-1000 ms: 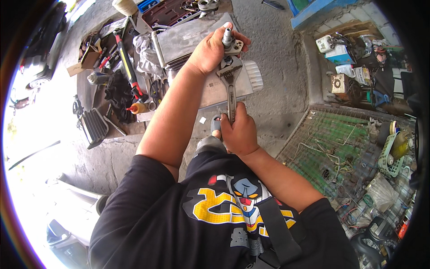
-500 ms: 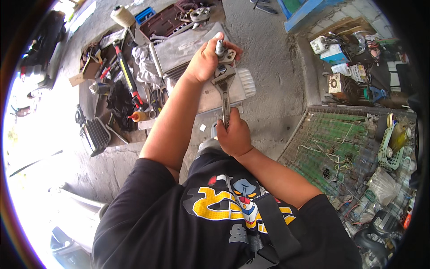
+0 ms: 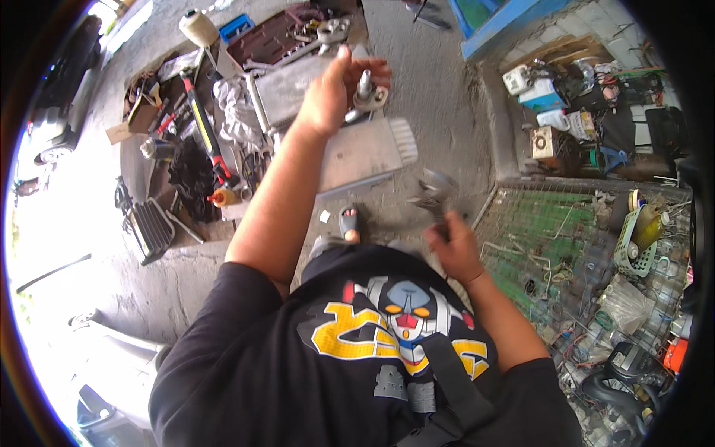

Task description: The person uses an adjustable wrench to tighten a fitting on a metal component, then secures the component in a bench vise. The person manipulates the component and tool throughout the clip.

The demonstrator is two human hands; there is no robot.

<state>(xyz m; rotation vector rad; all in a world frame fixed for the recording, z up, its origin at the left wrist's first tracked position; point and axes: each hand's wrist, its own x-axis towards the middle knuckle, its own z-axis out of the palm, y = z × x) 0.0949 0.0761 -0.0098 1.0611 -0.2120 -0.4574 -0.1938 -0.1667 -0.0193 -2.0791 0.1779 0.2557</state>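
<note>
My left hand (image 3: 325,100) is over the workbench, thumb raised and fingers reaching behind a metal ball joint (image 3: 364,92) with an upright stud and a holed flange. The ball joint sits against the lower palm, where the grip is partly hidden. Off to the right and lower, my right hand (image 3: 458,248) is closed round the handle of an adjustable wrench (image 3: 433,195). Motion blurs the wrench, and its jaws are apart from the ball joint. Beneath the left hand lies a flat grey box (image 3: 357,156) with a white ridged end.
A red-and-black long-handled tool (image 3: 205,123), a brown socket case (image 3: 261,46) and a spool of twine (image 3: 199,28) crowd the bench. To the right are a wire grid (image 3: 521,246) over green, a green basket (image 3: 633,249) and a cluttered alcove. My sandalled foot (image 3: 350,222) shows below.
The wrench has come off the ball joint and swung right and down with my right hand. My left thumb has lifted from the stud, which now shows more fully.
</note>
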